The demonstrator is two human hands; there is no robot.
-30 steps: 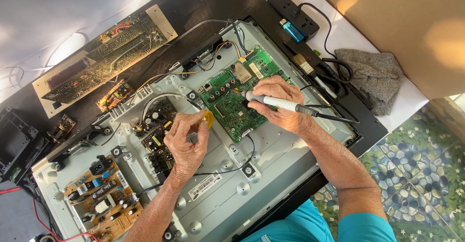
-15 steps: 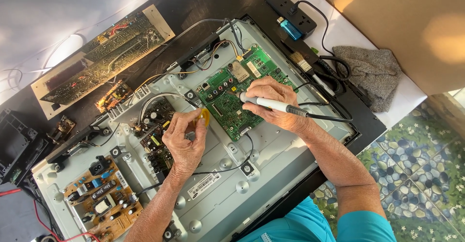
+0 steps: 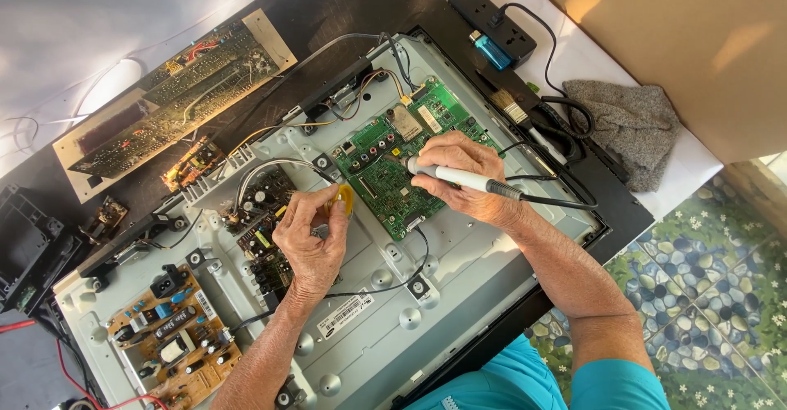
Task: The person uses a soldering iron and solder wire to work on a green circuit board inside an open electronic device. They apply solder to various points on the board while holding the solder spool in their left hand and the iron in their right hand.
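White cloth covers the table [image 3: 98, 41] under a black flat-screen set lying face down with its silver metal back plate [image 3: 484, 271] bared. At lower left of the frame sits a tan power board with capacitors [image 3: 164, 340]; above it, at upper left, a long loose brown circuit board [image 3: 172, 98] lies on the dark frame. Near the middle, the left hand [image 3: 316, 242] is closed, fingertips pinching a small yellow-amber object [image 3: 344, 201], perhaps flux or solder, just beside the green main circuit board [image 3: 410, 164]. Right of that, the right hand [image 3: 459, 176] is wrapped shut around a white pen-shaped soldering iron [image 3: 459, 178], its tip at the green board. Soldering here seems best done with the wrist rested on the plate and the tip touched briefly to one joint. The iron's black cord [image 3: 549, 201] trails across the panel's right edge and could snag; a small brush [image 3: 512, 111], black power strip [image 3: 492, 12], blue lighter [image 3: 490, 49] and grey cloth [image 3: 627, 127] crowd the upper right.
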